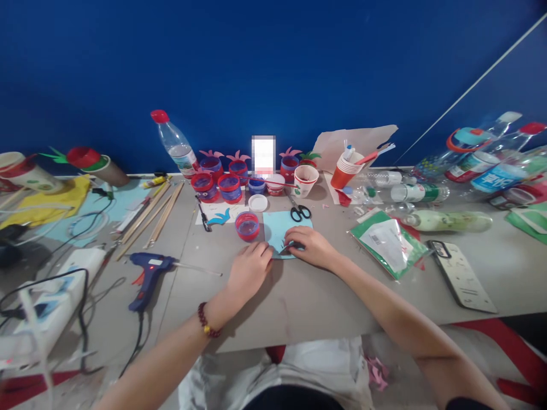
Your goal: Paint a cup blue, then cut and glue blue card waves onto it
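A square of light-blue paper (280,225) lies flat on the table in front of me. My left hand (251,267), wearing a dark bead bracelet (208,322), has its bent fingers together at the paper's lower left corner. Over the lower right part of the sheet, my right hand (311,248) is closed, thumb and fingers pinched. A small, thin dark-looking piece (284,249) shows between the fingertips; its kind is too small to tell. Black-handled scissors (301,213) touch the paper's upper right area. A red-rimmed plastic cup (247,226) stands just left of the paper.
Behind are decorated red and purple cups (204,188), a paper cup (306,181) and a white lid (258,203). Leftward lie a glue gun (149,273), wooden sticks (147,213) and a power strip (60,296). Rightward are plastic bottles (421,192), a green packet (390,244) and a phone (464,276).
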The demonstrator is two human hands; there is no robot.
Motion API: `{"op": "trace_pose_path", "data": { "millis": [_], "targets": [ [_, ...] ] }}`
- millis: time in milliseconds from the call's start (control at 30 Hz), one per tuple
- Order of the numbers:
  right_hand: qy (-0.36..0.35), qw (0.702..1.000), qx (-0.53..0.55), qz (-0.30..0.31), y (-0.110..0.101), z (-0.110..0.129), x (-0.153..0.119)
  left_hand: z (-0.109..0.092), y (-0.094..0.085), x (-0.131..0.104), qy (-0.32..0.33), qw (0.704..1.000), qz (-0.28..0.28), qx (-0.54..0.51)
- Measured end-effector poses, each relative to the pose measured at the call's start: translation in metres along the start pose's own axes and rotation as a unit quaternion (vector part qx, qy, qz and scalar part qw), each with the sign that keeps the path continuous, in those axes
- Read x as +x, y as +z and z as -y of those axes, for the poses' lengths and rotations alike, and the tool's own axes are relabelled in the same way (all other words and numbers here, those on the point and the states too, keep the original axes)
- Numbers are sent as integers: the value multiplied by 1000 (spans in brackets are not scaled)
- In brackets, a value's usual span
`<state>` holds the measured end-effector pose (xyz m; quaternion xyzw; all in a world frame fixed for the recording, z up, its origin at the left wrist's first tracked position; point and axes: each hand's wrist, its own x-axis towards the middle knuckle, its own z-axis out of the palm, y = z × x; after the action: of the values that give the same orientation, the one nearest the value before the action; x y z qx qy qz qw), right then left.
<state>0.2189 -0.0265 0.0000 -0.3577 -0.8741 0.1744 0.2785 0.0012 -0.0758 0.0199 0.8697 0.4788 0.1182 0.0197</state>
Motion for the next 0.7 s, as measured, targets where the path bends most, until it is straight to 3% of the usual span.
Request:
{"op": "trace_pose_path", "data": {
  "millis": [100,233,400,700],
  "targets": [
    [-18,997,-75,-5,2,3,-2,2,6,0,40,998,-57,6],
    [-91,984,-152,-9,4,10,0,4,10,1,59,993,-100,21],
    [-152,972,-178,-20,6,12,3,7,9,1,51,996,-67,10],
    [-132,981,-140,-13,14,2,-1,13,11,4,60,997,-13,-35]
  ]
}}
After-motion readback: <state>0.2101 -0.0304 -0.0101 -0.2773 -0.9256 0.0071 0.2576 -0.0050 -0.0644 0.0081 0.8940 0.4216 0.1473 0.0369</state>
